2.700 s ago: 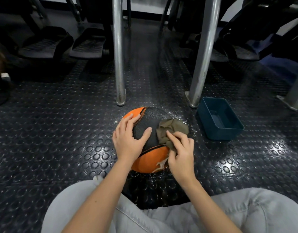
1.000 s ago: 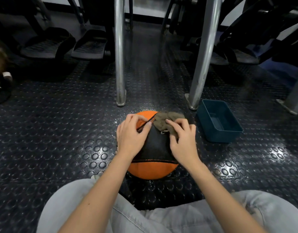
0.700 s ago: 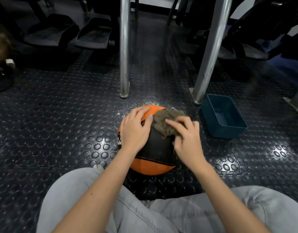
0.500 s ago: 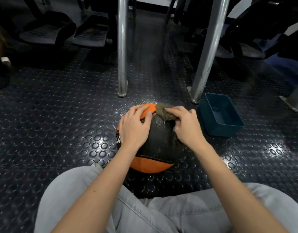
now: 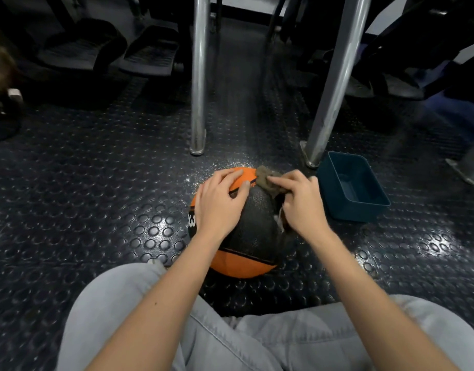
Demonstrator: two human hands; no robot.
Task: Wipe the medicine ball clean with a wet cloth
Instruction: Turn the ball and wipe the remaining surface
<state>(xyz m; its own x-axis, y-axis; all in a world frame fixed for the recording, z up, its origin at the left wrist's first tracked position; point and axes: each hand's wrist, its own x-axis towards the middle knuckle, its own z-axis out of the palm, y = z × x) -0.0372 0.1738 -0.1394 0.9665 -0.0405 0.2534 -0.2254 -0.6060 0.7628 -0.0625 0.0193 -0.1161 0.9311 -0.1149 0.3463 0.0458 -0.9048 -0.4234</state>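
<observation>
Wiping the medicine ball (image 5: 254, 231), which sits on the studded floor (image 5: 123, 210) with a blue tub (image 5: 356, 212) near its right side: the stroke probably works best as firm, overlapping passes, the ball turned a little at a time and kept from rolling so that no panel is missed. The left hand (image 5: 220, 202) rests on the ball's upper left, fingers (image 5: 230, 176) nearly straight and slightly spread. The right hand (image 5: 302, 202) grips the bunched cloth (image 5: 265, 178) under curled fingers (image 5: 281, 180) at the ball's far top, pressing it to the surface.
</observation>
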